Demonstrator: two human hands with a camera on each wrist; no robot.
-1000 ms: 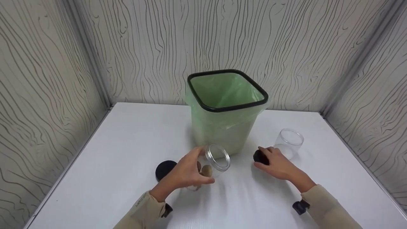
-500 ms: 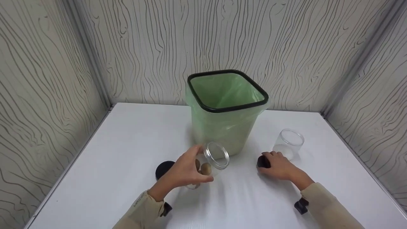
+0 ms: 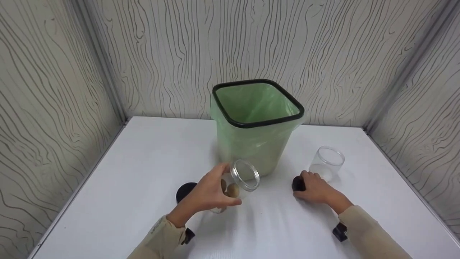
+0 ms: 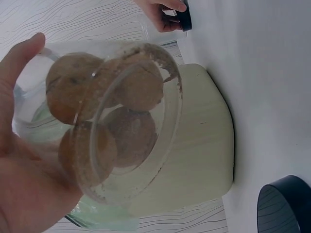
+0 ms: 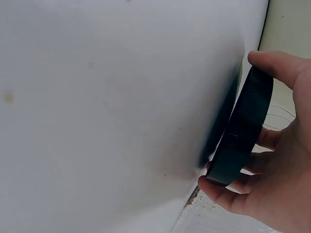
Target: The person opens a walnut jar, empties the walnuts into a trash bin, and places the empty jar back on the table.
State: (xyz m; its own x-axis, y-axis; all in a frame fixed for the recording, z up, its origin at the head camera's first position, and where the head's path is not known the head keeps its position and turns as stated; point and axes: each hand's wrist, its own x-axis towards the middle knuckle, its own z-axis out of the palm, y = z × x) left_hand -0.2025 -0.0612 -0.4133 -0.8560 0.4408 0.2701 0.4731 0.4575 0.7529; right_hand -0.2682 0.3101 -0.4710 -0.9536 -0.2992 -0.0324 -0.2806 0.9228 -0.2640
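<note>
My left hand (image 3: 208,192) grips a clear jar (image 3: 245,192) around its side. The jar has no lid on it and leans over, its mouth tilted up toward the right. Inside, near the bottom, lie several round brown pieces (image 4: 129,136); their kind is unclear. My right hand (image 3: 317,189) holds a black round lid (image 3: 298,183) by its edge, thumb on one side and fingers on the other. In the right wrist view this lid (image 5: 240,128) is right at the white tabletop. Another black lid (image 3: 185,190) lies on the table, partly hidden behind my left forearm.
A bin (image 3: 248,151) with a green liner and a black rim stands behind my hands. Just beyond my right hand is a second clear jar (image 3: 325,158), without a lid. Patterned panels (image 3: 172,54) enclose the white table (image 3: 143,158) at the back and sides.
My right hand has moved slightly right and nearer to me with the black lid. My left hand and the jar have barely moved.
</note>
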